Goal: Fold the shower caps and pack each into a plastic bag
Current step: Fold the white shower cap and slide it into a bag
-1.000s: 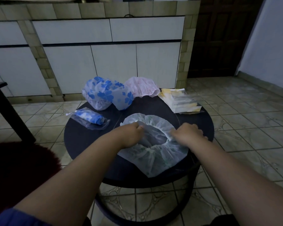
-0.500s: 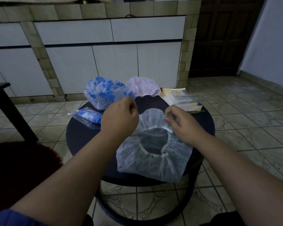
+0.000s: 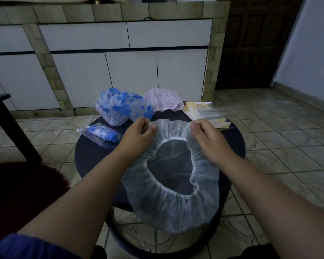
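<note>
Item in hand: translucent white shower cap (image 3: 168, 208), faint green print, elastic opening facing up, spread over near half of round dark table (image 3: 94, 157), near edge overhanging the rim toward the viewer.

Left hand (image 3: 137, 134): pinching far-left rim of the cap between thumb and fingers. Right hand (image 3: 206, 135): pinching far-right rim likewise. Far rim lifted slightly; rest lying slack on the tabletop.

Step judged: start of a fold, far rim to be brought toward the near edge.

Risks:
- Slipping of thin film from either pinch; cause, smooth material and gathered elastic pulling inward.
- Uneven fold or bunching; cause, elastic hem puckering, hands not level.
- Sliding of the whole cap off the table; cause, overhanging near edge and weight shifting nearward during the fold.
- Trapped air making a bulky bundle; cause, folding without flattening, poor fit in a bag later.

Surroundings:
- Blue-flowered shower cap (image 3: 120, 109), far left, just beyond left hand; near enough to be brushed.
- Pink shower cap (image 3: 163, 101), far centre, touching the blue one.
- Stack of plastic bags (image 3: 208, 114) with yellow headers, far right, just beyond right hand.
- Packed blue cap in bag (image 3: 103, 136), left, apart from the fold area.
- Dark side table (image 3: 9, 131), far left on tiled floor; no obstruction.

Obstruction: none across the fold path.
</note>
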